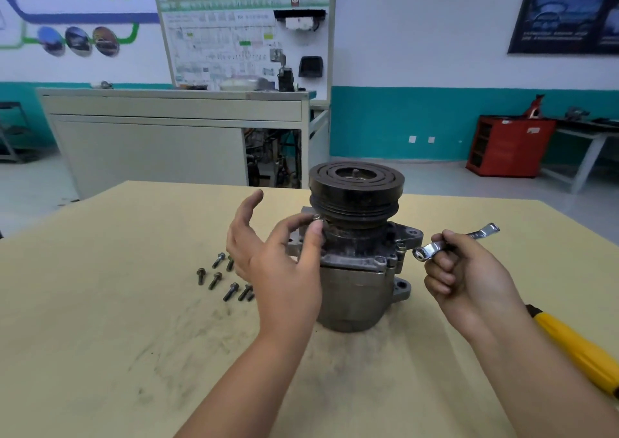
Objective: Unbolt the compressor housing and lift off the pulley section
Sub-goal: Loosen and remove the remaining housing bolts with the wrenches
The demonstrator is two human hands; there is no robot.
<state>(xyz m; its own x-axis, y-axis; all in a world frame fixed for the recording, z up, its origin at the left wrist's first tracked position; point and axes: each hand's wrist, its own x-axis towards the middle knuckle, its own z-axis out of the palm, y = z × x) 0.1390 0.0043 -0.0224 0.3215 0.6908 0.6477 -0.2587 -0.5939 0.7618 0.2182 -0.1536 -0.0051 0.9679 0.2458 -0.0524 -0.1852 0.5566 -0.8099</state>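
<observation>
One bolt (pixel 316 217) pinched by left hand (pixel 278 263) beside ribbed black pulley (pixel 356 189); right hand (pixel 465 277) grips shiny wrench (pixel 433 246).

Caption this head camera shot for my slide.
Left hand pinches a bolt beneath the compressor pulley while the right hand holds a ring spanner; loose bolts lie alongside.

The bench (pixel 100 303) top is pale, matt board, smudged with dark greasy scuffs toward its near edge. The compressor housing (pixel 351 297) is dull grey cast metal, rough and grimy. The pulley (pixel 356 186) is matt black metal with grooved faces. The bolts (pixel 214 280) are dark, dull steel. The wrench (pixel 435 246) is bright polished chrome. At the bench's right edge lies a glossy yellow plastic handle (pixel 576 350).
</observation>
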